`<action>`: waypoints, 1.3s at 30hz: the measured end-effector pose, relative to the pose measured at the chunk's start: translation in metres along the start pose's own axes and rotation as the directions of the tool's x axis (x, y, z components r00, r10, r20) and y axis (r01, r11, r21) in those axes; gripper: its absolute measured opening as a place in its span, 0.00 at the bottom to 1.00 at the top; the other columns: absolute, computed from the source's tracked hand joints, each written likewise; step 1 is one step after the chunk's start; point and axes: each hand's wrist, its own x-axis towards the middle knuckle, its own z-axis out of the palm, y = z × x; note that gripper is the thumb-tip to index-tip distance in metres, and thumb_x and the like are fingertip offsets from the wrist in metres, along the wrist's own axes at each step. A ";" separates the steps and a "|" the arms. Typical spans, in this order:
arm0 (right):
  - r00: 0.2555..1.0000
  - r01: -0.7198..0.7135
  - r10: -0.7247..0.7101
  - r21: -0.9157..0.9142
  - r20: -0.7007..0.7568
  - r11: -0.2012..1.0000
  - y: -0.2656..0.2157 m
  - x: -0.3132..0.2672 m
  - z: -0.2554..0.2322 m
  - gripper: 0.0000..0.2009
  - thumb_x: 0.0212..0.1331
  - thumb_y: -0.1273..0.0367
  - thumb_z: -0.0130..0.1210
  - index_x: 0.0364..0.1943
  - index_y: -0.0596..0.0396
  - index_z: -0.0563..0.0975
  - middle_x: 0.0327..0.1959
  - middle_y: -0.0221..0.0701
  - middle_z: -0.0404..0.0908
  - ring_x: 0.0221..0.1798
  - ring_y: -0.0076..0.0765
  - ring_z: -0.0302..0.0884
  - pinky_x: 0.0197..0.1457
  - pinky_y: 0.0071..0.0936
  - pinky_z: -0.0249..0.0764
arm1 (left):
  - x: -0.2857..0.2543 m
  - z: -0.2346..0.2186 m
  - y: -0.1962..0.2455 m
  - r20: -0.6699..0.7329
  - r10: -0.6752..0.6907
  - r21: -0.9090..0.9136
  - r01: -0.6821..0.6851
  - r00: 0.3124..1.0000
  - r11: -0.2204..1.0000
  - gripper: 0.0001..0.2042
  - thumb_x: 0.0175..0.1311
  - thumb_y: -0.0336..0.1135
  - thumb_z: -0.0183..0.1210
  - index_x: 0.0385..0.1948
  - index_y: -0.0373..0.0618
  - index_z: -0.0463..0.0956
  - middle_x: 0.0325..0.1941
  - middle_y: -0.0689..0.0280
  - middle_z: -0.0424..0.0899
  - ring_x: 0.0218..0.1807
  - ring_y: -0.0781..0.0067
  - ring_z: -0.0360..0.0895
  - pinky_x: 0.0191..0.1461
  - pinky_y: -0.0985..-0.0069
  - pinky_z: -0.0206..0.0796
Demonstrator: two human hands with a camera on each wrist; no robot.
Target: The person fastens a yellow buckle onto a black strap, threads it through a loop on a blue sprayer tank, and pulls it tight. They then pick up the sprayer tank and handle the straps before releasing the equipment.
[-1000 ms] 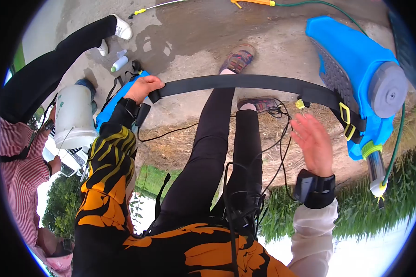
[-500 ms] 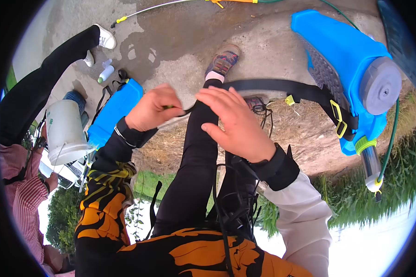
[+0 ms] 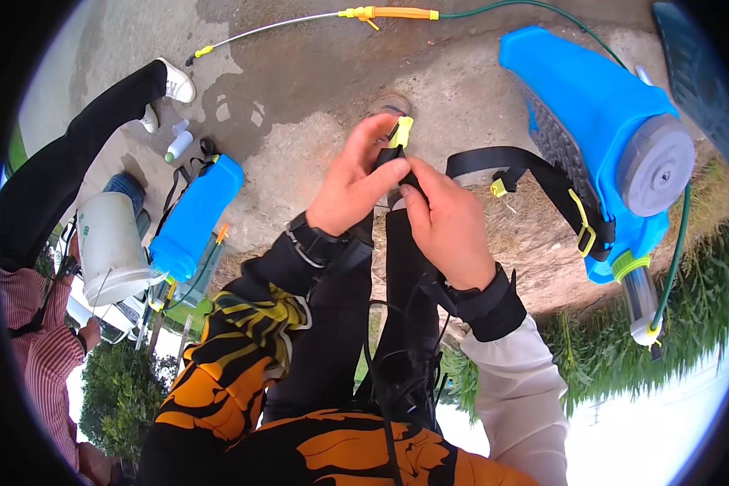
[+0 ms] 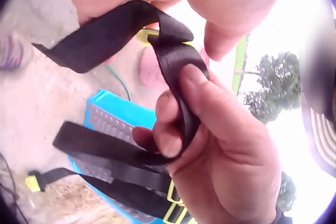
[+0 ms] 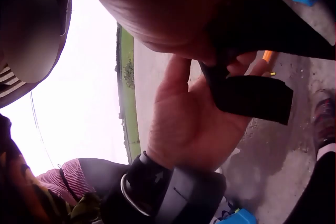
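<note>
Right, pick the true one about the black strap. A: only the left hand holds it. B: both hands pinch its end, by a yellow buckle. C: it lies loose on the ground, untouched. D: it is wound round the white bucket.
B: left hand and right hand both pinch the black strap at the yellow buckle.

Second blue plastic sprayer tank [image 3: 193, 212] lies on wet concrete ground [image 3: 300, 73] to my left, black straps at its upper end. Just above it, small white bottle with green cap [image 3: 176, 144]. White plastic bucket [image 3: 108, 247] beside tank, held near someone in red striped shirt [image 3: 36, 340]. Another person's black-trousered leg with white shoe [image 3: 170, 79] stretches across upper left. Green plants [image 3: 697, 324] along right edge.
</note>
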 end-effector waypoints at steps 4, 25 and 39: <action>0.990 -0.089 0.096 -0.076 0.099 0.993 0.004 0.005 -0.011 0.17 0.57 0.68 0.54 0.51 0.57 0.73 0.36 0.41 0.79 0.36 0.50 0.78 0.37 0.42 0.72 | 0.013 0.019 -0.017 -0.003 -0.215 -0.234 0.209 0.977 0.950 0.20 0.71 0.33 0.46 0.63 0.40 0.58 0.59 0.61 0.73 0.58 0.71 0.70 0.62 0.73 0.61; 0.812 -0.177 -0.375 -0.802 -0.446 0.571 0.054 0.015 -0.161 0.48 0.37 0.56 0.73 0.65 0.56 0.59 0.69 0.48 0.56 0.69 0.60 0.53 0.69 0.53 0.51 | 0.100 -0.009 -0.107 -0.192 -0.011 0.858 0.174 0.981 0.483 0.16 0.50 0.30 0.55 0.42 0.43 0.80 0.43 0.50 0.80 0.46 0.48 0.77 0.51 0.64 0.69; 0.848 -0.101 -0.249 -0.604 -0.467 0.791 0.075 0.040 -0.261 0.38 0.54 0.71 0.61 0.69 0.55 0.54 0.70 0.41 0.56 0.70 0.39 0.55 0.71 0.35 0.49 | 0.266 0.054 -0.121 -0.350 -0.062 0.428 0.219 0.935 0.877 0.16 0.62 0.40 0.55 0.47 0.40 0.77 0.30 0.62 0.81 0.32 0.74 0.75 0.37 0.76 0.66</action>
